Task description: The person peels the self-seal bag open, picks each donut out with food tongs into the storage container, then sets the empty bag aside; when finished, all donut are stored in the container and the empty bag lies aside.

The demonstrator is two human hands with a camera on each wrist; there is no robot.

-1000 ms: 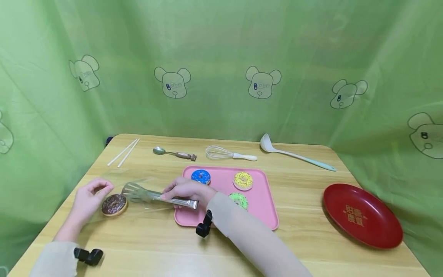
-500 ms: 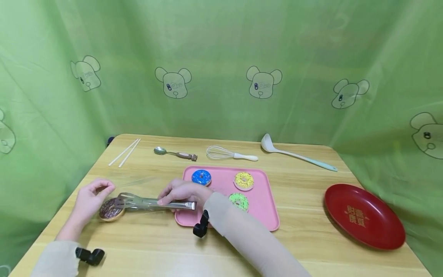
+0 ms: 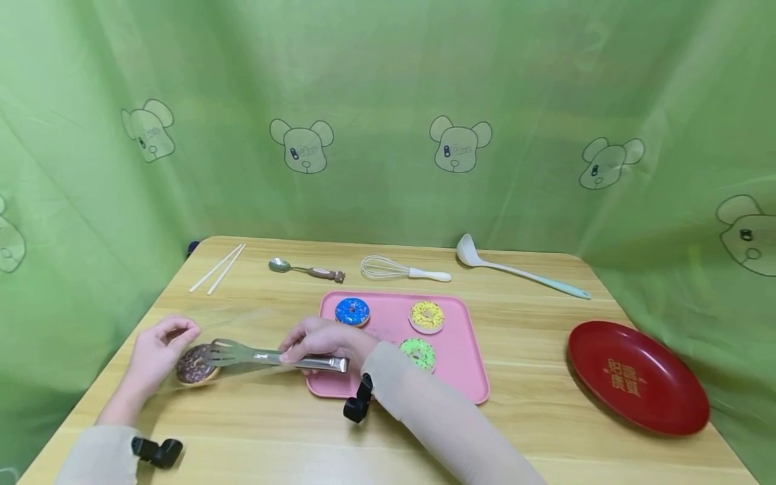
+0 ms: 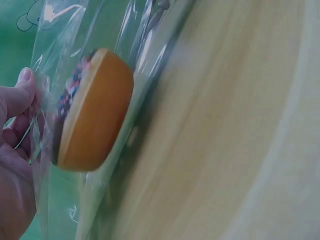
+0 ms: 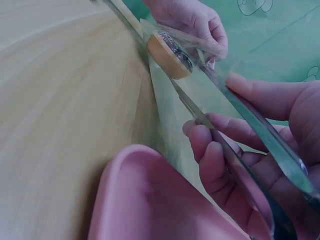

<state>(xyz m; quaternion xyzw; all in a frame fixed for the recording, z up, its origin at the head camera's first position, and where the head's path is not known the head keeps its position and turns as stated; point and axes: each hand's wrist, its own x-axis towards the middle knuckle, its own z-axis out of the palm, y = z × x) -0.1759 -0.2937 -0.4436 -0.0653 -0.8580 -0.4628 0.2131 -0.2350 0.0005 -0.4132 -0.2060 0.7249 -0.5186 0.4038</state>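
Observation:
A chocolate-frosted donut [image 3: 195, 365] with sprinkles lies inside a clear plastic bag [image 4: 142, 55] at the left of the table. My left hand [image 3: 153, 353] pinches the bag's film between thumb and fingers, beside the donut. With my right hand [image 3: 324, 339] I grip metal tongs [image 3: 267, 357], thumb on one arm and fingers on the other. Their slotted head overlaps the donut's right edge in the head view. In the right wrist view the tong arms stand apart, reaching into the bag to the donut [image 5: 170, 56]. Whether both tips touch it, I cannot tell.
A pink tray [image 3: 457, 384] holds a blue donut [image 3: 352, 312], a yellow donut [image 3: 427, 316] and a green donut [image 3: 418, 353]. Behind lie chopsticks [image 3: 225, 269], a spoon [image 3: 306, 270], a whisk [image 3: 405, 269] and a ladle [image 3: 515, 271]. A red plate [image 3: 667, 397] sits at right.
The tongs have moved left, so their head now overlaps the donut's edge. The donut shifted slightly left, then a little back. My left hand stays nearly still on the bag.

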